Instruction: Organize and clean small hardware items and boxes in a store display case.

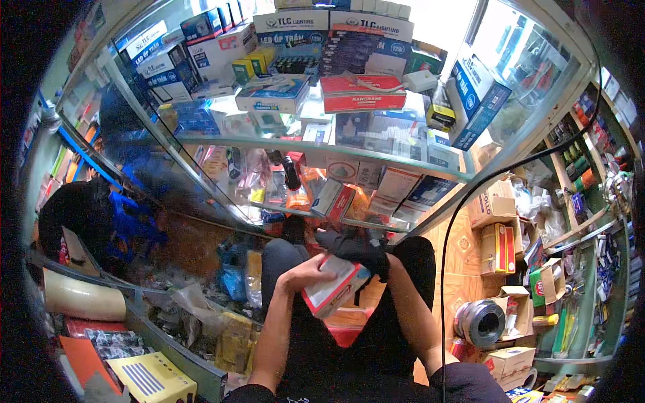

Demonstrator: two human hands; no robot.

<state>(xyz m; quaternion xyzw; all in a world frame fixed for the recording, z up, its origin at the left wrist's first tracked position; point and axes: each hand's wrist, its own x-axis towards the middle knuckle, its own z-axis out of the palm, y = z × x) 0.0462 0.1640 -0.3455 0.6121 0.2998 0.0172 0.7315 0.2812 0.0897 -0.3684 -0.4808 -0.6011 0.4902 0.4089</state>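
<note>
My left hand grips a small white cardboard box with red edges, holding it tilted between my knees. At the box's far right end is my right hand, covered in black cloth or a black glove; I cannot tell which. Its fingers are hidden, so their grip does not show. Dark material extends from it above the box. Beneath the box, a red object shows between my thighs.
Ahead stands a glass display case packed with lighting boxes. A black cable hangs across the right side. Cartons and a coil of grey cable lie at right. A tape roll and yellow box occupy the left.
</note>
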